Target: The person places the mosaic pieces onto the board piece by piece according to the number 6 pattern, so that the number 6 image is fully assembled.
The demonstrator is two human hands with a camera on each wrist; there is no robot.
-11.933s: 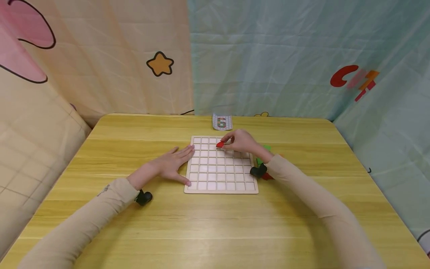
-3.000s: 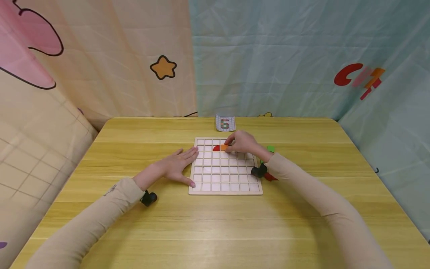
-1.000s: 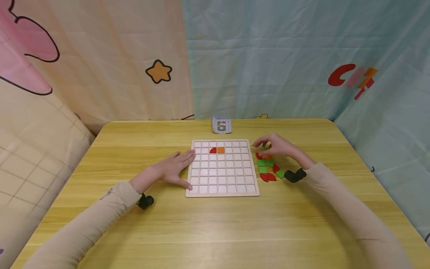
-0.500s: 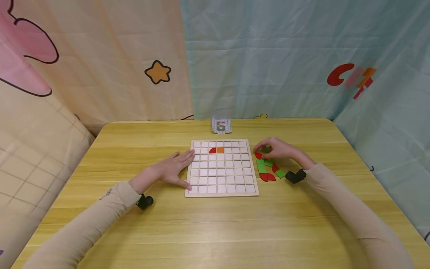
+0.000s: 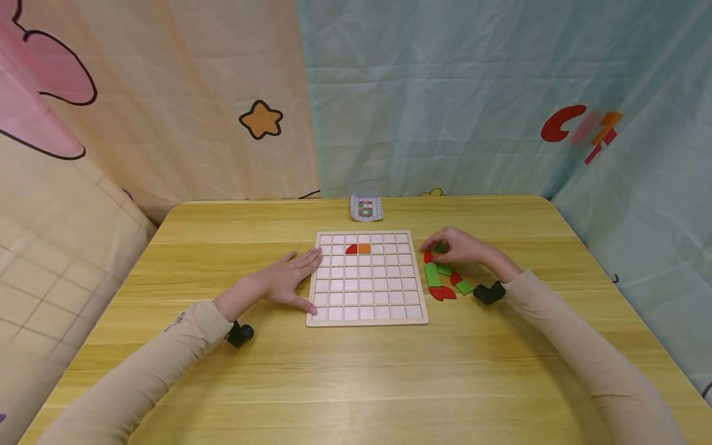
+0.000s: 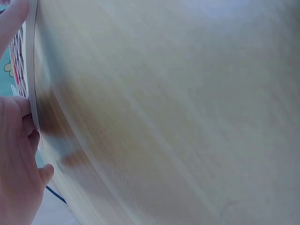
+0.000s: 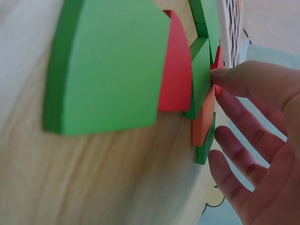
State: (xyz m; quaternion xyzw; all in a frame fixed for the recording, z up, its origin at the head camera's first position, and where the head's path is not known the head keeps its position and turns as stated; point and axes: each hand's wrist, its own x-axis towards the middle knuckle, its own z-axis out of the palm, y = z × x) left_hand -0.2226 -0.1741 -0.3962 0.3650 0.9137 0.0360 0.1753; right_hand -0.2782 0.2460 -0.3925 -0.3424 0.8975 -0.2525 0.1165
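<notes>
Left sleeve point(image 5: 144, 371), beige, cuff ending at my wrist; a black wrist device point(image 5: 240, 334) beneath it.

Left hand point(image 5: 289, 278): laid out with thumb and fingers spread, grasping nothing, fingertips and thumb resting on the board's left edge.

Grid board point(image 5: 367, 322): pale wood rim, square white cells in seven columns, flat on the yellow wood-grain table point(image 5: 356, 383).

Red quarter-round tile point(image 5: 352, 250): third column, second row from the far edge. Orange square tile point(image 5: 364, 248): the neighbouring cell to its right.

Pattern card point(image 5: 366, 209): slightly curled, printed with a coloured figure on a grid, beyond the board's far edge.

Second red tile point(image 5: 428, 256): just off the board's right edge, pinched between my right thumb and index finger.

Green tiles point(image 5: 432, 275): a column beside the board, two red curved tiles point(image 5: 442, 293) at its near end.

Right hand point(image 5: 458, 246): thumb and index closed on that second red tile, other fingers loosely bent above the pile. Beneath lie an orange tile point(image 7: 204, 119) and more green.

Loose green tile point(image 5: 464, 287): near my right black wrist device point(image 5: 489, 293).

Right sleeve point(image 5: 589, 364): beige.
</notes>
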